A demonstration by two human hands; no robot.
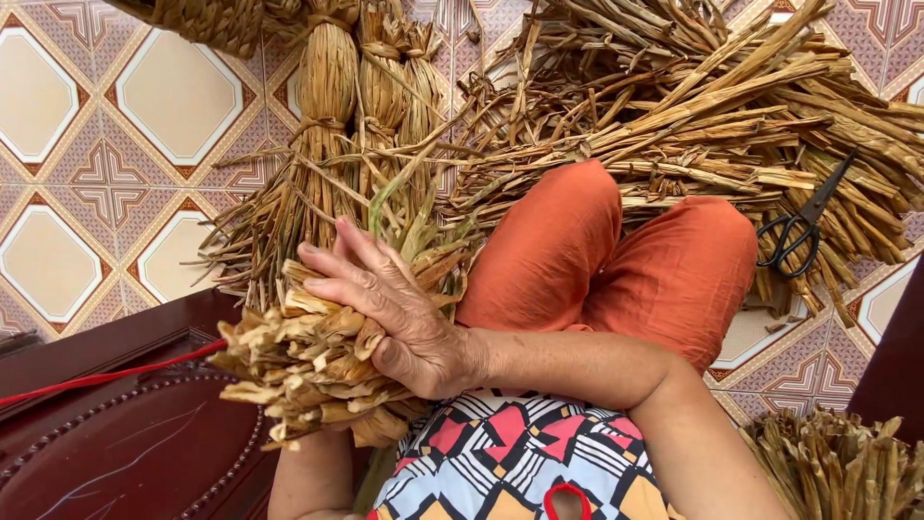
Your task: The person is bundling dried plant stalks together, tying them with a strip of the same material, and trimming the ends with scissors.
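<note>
Right hand lies flat over the cut ends of a thick bundle of dried tan straw-like stalks, centre-left of frame. Fingers are spread and extended, palm pressing down: laid on it, not clenched around it. The bundle's butt ends point toward lower left; its length runs up under the hand toward frame centre.

Left hand: not visible. A forearm shows at bottom, left of centre, going up under the bundle, so it is probably supporting from below, but I cannot tell its grip.

Step in hand, as I judge it: gathering and squaring the stalk ends, with the palm tamping them level. The ends look ragged and uneven.

Next move likely needs a firm wrap-around grip so the bundle doesn't splay once the flat palm lifts. The stalks look dry, stiff and loose enough to slide.

Surroundings:
- Tied sheaves of the same tan fibre, standing upper centre.
- Large loose pile of dried stalks, upper right.
- Black-handled scissors lying on that pile, right side, well apart from the hand.
- Orange trouser knees, centre.
- Patterned tile floor, upper left.
- Dark red-brown wooden furniture with a red cord, lower left.
- Another stalk bundle, lower right.
</note>
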